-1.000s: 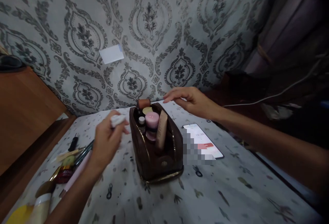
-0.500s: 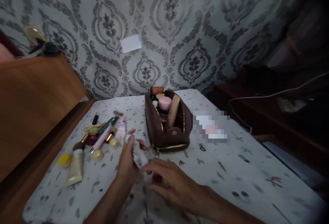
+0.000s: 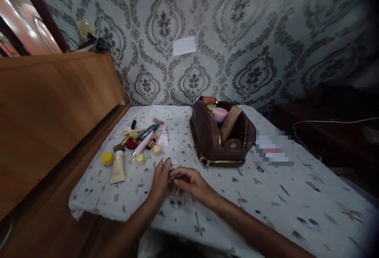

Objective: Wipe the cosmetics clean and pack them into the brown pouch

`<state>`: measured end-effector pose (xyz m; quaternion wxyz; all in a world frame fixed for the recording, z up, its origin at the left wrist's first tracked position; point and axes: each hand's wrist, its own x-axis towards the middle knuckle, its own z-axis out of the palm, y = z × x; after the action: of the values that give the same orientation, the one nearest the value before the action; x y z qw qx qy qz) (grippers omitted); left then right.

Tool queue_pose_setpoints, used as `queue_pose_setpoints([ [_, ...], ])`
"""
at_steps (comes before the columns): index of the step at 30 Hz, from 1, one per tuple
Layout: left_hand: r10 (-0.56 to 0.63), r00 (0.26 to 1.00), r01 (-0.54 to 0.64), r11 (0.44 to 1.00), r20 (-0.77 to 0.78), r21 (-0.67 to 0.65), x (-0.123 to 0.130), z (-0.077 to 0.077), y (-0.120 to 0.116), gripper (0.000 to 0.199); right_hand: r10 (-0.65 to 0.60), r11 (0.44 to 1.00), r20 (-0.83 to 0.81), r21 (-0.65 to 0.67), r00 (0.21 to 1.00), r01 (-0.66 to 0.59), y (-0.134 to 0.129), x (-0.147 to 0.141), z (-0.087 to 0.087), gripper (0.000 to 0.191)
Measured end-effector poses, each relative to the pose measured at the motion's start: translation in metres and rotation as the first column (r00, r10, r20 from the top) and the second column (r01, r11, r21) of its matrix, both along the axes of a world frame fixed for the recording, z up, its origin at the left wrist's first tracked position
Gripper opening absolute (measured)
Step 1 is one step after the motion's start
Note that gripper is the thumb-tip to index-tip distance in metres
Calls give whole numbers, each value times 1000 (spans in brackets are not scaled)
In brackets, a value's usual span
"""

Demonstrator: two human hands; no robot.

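My left hand (image 3: 161,177) is closed, thumb upward, around a small whitish thing (image 3: 174,164) that is mostly hidden by the fingers. Against it, my right hand (image 3: 189,181) has its fingers curled and pinched at the same spot; what sits between them is too covered and blurred to name. Both hands are just above the patterned white cloth. An open brown cosmetic bag (image 3: 207,131) stands beyond them to the right, with a pink-lidded jar (image 3: 219,114) and a tan tube (image 3: 231,123) inside. Nearest on the left lie two small cream-coloured round pots (image 3: 156,149).
Left of my hands are a beige tube (image 3: 118,169), a yellow-lidded jar (image 3: 107,158), a makeup brush (image 3: 119,147), a dark red jar (image 3: 132,142) and a pink-white tube (image 3: 164,135). A wooden panel (image 3: 59,119) borders the left; a blurred-out item (image 3: 274,149) lies right of the bag.
The view has swung left and back, so everything sits further right. My hands have come closer together, and the white thing, earlier stretched between them, is now mostly covered.
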<state>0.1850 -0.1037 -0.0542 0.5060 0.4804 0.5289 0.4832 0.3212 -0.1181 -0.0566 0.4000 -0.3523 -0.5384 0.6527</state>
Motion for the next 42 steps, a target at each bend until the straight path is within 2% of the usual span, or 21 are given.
queue_pose_setpoints([
  [3,25,1000,-24,999,14,-43,-26,-3,6,54,-33,999,-23,-44,999,32,12,-11,-1,35],
  [5,-34,999,34,998,-5,-61,-43,-3,10,55,-106,993,-34,-50,994,105,24,-16,-2,35],
  [8,-138,976,147,988,-171,42,-63,-3,21,56,-228,973,-17,-19,973,228,48,-22,-5,33],
  [11,-208,930,257,958,-303,129,-74,-2,39,58,-305,947,130,148,943,286,80,-32,-10,30],
  [13,-249,904,316,937,-348,150,-74,0,51,56,-350,920,250,271,903,282,105,-41,-12,29],
  [17,-291,831,424,884,-475,199,-66,2,66,49,-432,872,412,417,802,255,158,-62,-7,25],
  [20,-302,730,529,818,-613,227,-61,-2,68,39,-482,829,529,534,699,168,191,-78,3,28],
  [22,-277,595,629,745,-755,222,-61,-5,68,34,-492,806,599,588,631,70,208,-87,11,34],
  [24,-240,461,700,690,-854,183,-63,-7,68,33,-462,796,678,601,571,-70,223,-94,17,41],
  [26,-246,397,727,672,-885,139,-65,-6,69,34,-384,793,769,558,510,-244,237,-98,22,46],
  [30,-295,339,772,630,-894,85,-70,-4,73,35,-211,754,910,384,356,-533,264,-95,30,51],
  [33,-320,330,800,594,-888,84,-73,-4,76,36,-161,736,957,279,242,-617,276,-91,34,54],
  [37,-346,356,808,580,-868,101,-77,-6,77,36,-206,689,975,203,81,-696,279,-92,40,41],
  [39,-359,362,811,576,-860,101,-77,-4,77,34,-245,657,968,208,55,-724,275,-91,46,35],
  [42,-374,366,825,555,-852,110,-78,-1,76,30,-294,643,951,273,99,-715,261,-85,58,30],
])
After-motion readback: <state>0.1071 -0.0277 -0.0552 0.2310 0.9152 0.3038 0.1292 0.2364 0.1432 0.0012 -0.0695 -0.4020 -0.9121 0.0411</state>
